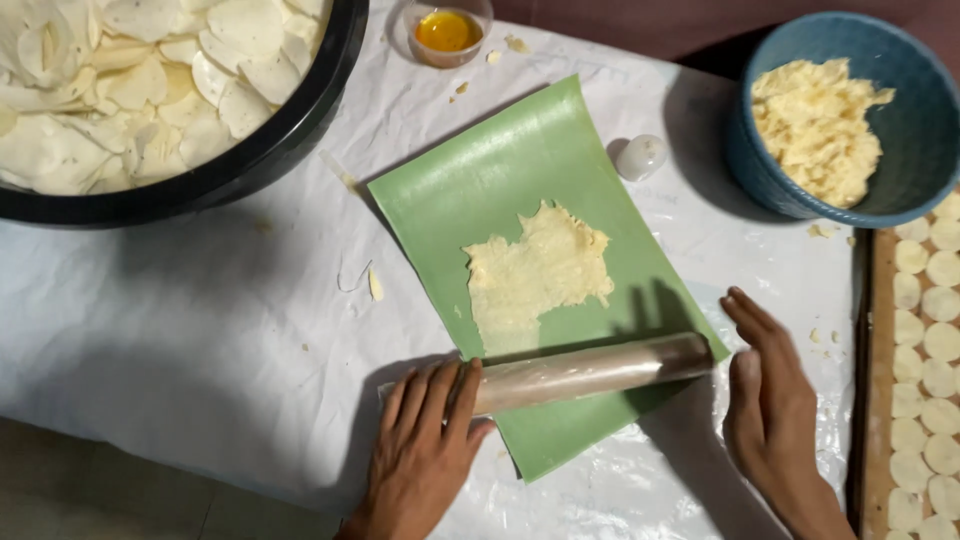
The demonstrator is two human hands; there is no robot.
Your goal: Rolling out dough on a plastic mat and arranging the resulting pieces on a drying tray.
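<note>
Left grip [425,445] lies flat and open, palm down, on the near end of the pin [585,372]; my fingers press on top of it and do not curl round it. Right grip [765,385] stands on edge just past the pin's far end, fingers straight and together, holding nothing; whether the palm touches the pin's tip I cannot tell. The pin, wrapped in clear film, lies across the lower part of the green sheet [540,250], a little tilted, its right end higher. Just beyond it a ragged patch of pale dough [540,270] is spread thin on the middle of the sheet, its near edge close to the pin. The sheet sits aslant on the table [200,320], which is covered with white paper and clear plastic. At upper left a black basin [250,165] holds thin white slices. At the top a small glass cup [447,32] holds yellow liquid. A small white lid-like piece [641,156] rests beside the sheet's upper right edge. At upper right a blue bowl [900,130] holds crumbly pale dough. Along the right edge a wooden tray [878,400] carries rows of small pale discs [940,340].
</note>
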